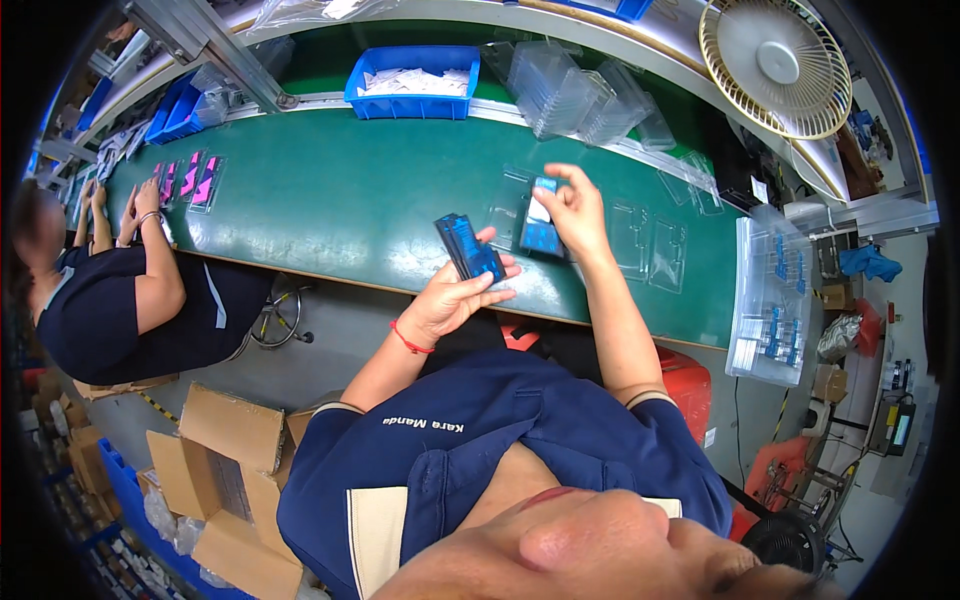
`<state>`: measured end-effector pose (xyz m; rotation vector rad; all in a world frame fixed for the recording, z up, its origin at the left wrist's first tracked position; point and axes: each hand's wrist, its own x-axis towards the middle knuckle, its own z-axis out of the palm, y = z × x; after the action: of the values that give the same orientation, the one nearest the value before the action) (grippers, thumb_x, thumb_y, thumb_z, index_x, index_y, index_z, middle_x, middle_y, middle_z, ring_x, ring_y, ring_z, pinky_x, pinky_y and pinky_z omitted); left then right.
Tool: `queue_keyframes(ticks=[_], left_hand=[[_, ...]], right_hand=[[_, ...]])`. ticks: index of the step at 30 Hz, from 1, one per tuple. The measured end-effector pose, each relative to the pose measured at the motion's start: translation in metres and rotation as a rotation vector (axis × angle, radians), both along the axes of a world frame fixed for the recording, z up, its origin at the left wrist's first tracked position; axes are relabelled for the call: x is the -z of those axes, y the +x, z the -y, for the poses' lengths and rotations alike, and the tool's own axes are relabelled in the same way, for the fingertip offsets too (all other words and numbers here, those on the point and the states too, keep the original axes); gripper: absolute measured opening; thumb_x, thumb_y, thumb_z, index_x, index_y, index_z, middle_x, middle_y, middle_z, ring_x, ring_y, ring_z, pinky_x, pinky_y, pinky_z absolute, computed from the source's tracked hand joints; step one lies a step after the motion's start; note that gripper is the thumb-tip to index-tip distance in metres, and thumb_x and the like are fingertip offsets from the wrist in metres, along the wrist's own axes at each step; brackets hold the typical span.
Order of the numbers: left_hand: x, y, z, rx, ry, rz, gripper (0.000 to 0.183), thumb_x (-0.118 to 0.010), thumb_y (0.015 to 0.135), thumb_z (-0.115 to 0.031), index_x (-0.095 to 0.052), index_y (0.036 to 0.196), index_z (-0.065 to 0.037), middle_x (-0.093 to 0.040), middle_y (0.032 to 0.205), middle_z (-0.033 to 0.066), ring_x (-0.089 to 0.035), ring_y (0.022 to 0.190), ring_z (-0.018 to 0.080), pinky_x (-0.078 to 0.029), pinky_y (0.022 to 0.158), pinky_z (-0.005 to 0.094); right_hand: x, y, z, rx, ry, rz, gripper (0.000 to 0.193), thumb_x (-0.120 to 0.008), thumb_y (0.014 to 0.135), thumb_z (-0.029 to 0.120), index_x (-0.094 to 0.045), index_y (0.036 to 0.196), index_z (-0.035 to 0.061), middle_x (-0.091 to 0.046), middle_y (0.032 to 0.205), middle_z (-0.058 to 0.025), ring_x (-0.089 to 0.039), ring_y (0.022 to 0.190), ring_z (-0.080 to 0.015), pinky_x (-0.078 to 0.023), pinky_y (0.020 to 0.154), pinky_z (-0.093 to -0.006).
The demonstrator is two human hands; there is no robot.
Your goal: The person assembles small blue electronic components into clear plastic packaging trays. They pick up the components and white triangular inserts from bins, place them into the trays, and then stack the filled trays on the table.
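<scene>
A small fanned stack of dark blue printed cards is gripped in my left hand, which is raised over the front edge of the table. To its right, my right hand is bent over a blue card that lies on or in a clear plastic blister tray. The thumb touches or hovers just above this card's upper part, and the index finger stands apart from the thumb. The remaining fingers of that hand are partly hidden. More clear blister trays lie flat on the green table, right of my right hand.
A blue bin of white slips and stacked clear trays line the table's back edge. A translucent box with blue packs stands at the right end. At left, a co-worker handles pink pieces. An open carton is at lower left.
</scene>
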<state>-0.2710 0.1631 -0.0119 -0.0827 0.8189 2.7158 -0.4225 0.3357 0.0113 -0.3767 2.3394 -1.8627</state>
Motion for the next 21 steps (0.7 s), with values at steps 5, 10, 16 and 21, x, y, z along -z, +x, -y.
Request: queue_keyframes(ticks=[5,10,16,21], left_hand=[[0.009,0.001,0.012,-0.045,0.052,0.038,0.064,-0.051,0.092,0.004,-0.022,0.147,-0.01,-0.048,0.133,0.0228,-0.045,0.129,0.0384,-0.045,0.103,0.0492],[0.003,-0.001,0.008,-0.077,0.022,0.076,0.059,-0.051,0.092,0.004,-0.027,0.145,-0.008,-0.051,0.13,0.0198,-0.051,0.124,0.0351,-0.052,0.097,0.0468],[0.004,-0.013,-0.009,-0.04,-0.29,0.041,0.052,-0.059,0.09,0.0,-0.038,0.137,-0.007,-0.057,0.121,0.0106,-0.06,0.108,0.0211,-0.061,0.078,0.0371],[-0.009,-0.022,-0.026,0.05,-0.267,-0.007,0.08,-0.059,0.091,-0.002,-0.009,0.151,-0.015,-0.056,0.12,0.0137,-0.059,0.111,0.0261,-0.059,0.077,0.0364]], right_hand=[[0.023,-0.014,0.038,0.121,0.601,-0.466,0.031,-0.076,0.075,0.029,-0.065,0.097,0.0093,-0.062,0.066,-0.0065,-0.062,0.07,-0.0286,-0.042,0.076,-0.0406],[0.005,0.007,0.036,0.215,0.642,-0.823,0.035,-0.074,0.077,0.035,-0.066,0.098,0.0089,-0.058,0.072,-0.0034,-0.057,0.076,-0.0251,-0.039,0.077,-0.0395],[-0.014,0.037,0.016,-0.25,0.204,-0.271,0.035,-0.072,0.081,0.019,-0.062,0.112,0.0057,-0.06,0.065,-0.0036,-0.057,0.064,-0.0141,-0.043,0.062,-0.0304],[0.002,0.022,-0.023,-0.143,-0.049,-0.098,0.038,-0.068,0.082,0.004,-0.058,0.119,0.0047,-0.052,0.061,0.002,-0.046,0.057,-0.0052,-0.041,0.055,-0.0232]])
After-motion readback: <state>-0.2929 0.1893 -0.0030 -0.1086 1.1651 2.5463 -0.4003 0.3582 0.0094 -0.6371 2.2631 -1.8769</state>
